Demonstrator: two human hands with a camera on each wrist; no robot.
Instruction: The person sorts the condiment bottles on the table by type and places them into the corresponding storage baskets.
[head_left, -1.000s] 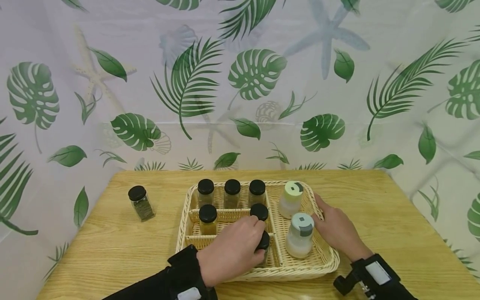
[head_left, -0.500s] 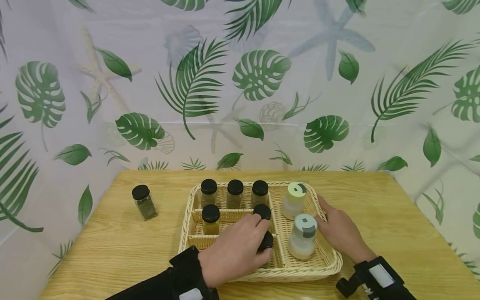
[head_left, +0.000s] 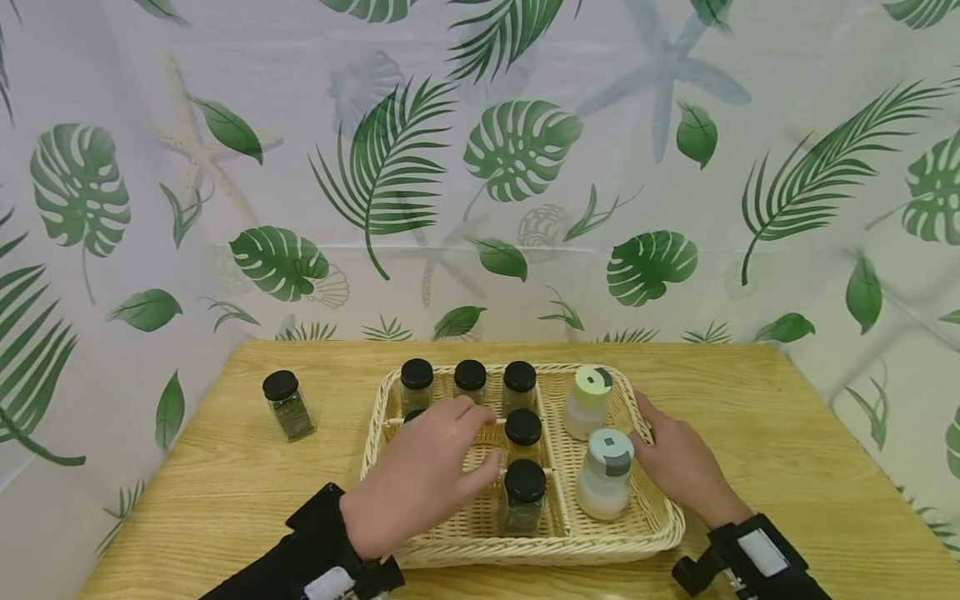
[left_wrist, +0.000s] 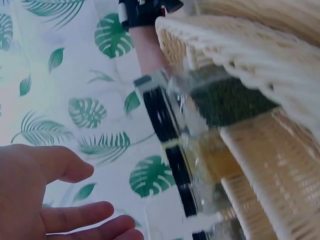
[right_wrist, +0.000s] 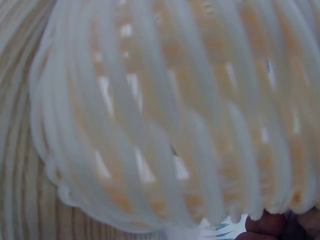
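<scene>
A wicker basket (head_left: 577, 546) with compartments holds several black-lidded spice jars. My left hand (head_left: 423, 475) hovers over its left part, fingers apart and holding nothing; in the left wrist view the hand (left_wrist: 55, 200) is clear of the jars. Nearest its thumb stands the front jar (head_left: 523, 500), whose dark green dried herb (left_wrist: 232, 102) shows up close. Behind it stands another jar (head_left: 522, 429) with yellow contents (left_wrist: 215, 155). A further black lid (head_left: 412, 414) is mostly hidden by my left hand. My right hand (head_left: 686, 467) grips the basket's right rim.
Three black-lidded jars, including the middle one (head_left: 470, 385), line the back compartment. The right compartment has a yellow-lidded shaker (head_left: 588, 402) and a pale-blue-lidded shaker (head_left: 605, 473). Another herb jar (head_left: 291, 408) is on the wooden table (head_left: 202, 500) at left. A leaf-print cloth (head_left: 450, 192) hangs behind.
My left hand has let go of the front black-lidded jar and moved left, its fingers spreading. That jar now stands uncovered. My right hand stays on the rim.
</scene>
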